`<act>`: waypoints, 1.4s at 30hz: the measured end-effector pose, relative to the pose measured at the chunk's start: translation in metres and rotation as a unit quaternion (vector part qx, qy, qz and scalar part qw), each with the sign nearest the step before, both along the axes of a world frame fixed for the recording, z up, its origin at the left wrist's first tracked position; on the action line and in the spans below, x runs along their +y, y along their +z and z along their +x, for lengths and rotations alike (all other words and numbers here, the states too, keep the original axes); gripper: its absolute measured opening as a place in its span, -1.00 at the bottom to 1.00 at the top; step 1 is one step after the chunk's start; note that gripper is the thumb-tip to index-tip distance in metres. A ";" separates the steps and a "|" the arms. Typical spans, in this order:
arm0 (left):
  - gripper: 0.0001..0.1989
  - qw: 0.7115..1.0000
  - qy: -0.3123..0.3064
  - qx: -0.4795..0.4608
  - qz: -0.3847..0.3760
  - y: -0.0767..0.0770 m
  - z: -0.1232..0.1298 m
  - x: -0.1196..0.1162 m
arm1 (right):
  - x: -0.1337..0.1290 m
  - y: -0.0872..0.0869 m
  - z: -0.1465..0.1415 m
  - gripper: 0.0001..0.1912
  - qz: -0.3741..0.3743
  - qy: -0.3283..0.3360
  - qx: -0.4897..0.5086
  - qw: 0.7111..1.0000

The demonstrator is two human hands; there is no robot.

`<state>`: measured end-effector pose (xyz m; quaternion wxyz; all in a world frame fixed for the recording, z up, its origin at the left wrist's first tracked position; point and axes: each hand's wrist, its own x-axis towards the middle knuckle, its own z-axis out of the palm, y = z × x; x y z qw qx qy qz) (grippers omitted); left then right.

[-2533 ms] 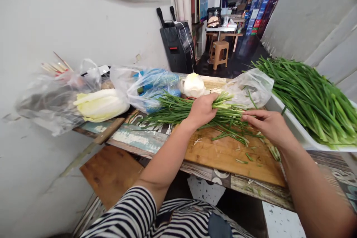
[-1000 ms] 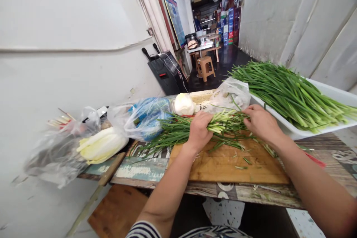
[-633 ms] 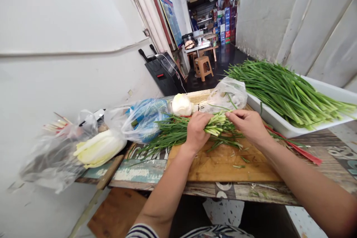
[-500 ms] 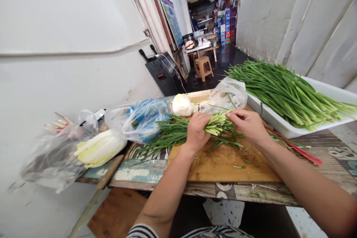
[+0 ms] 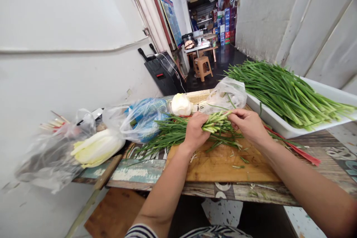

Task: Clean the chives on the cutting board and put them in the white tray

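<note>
My left hand (image 5: pixel 196 128) is wrapped round a bunch of garlic chives (image 5: pixel 216 122), its pale cut stems pointing right and its green leaves trailing left. With thumb and fingers pinched, my right hand (image 5: pixel 242 121) is at the stem ends, on a chive stalk there. Both hands are over a wooden cutting board (image 5: pixel 220 165), where more chives and small green scraps lie. A white tray (image 5: pixel 290 128) on the right holds a large heap of chives (image 5: pixel 287 93).
A knife (image 5: pixel 96 189) sticks out over the left table edge beside a napa cabbage (image 5: pixel 99 148). Plastic bags (image 5: pixel 55 163) lie further left. A white cabbage piece (image 5: pixel 181 105) and a clear bag (image 5: pixel 228 93) stand behind the board. Red ribbon (image 5: pixel 304 152) lies by the tray.
Hardly anything differs. My hands stay at the chive bunch, with the right fingers shifting slightly at the stem ends; the whole view has drifted a little.
</note>
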<state>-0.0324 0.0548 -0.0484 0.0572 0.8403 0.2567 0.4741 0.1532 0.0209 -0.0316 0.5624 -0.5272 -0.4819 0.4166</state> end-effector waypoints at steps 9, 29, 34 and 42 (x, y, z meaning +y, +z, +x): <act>-0.86 0.999 0.033 0.009 -0.026 0.000 0.000 -0.001 | 0.000 -0.007 -0.006 -0.68 0.027 0.019 -0.004 0.999; -0.89 0.998 0.037 0.035 -0.039 0.001 0.000 -0.003 | 0.007 -0.007 0.023 -0.72 0.294 0.063 -0.357 0.884; -0.88 0.998 0.024 0.038 -0.032 0.001 0.000 -0.002 | 0.009 -0.005 0.028 -0.74 0.156 0.055 -0.178 0.970; -0.80 0.998 0.035 0.037 -0.041 0.000 -0.001 0.000 | 0.006 0.008 0.039 -0.59 0.100 -0.041 -0.145 0.984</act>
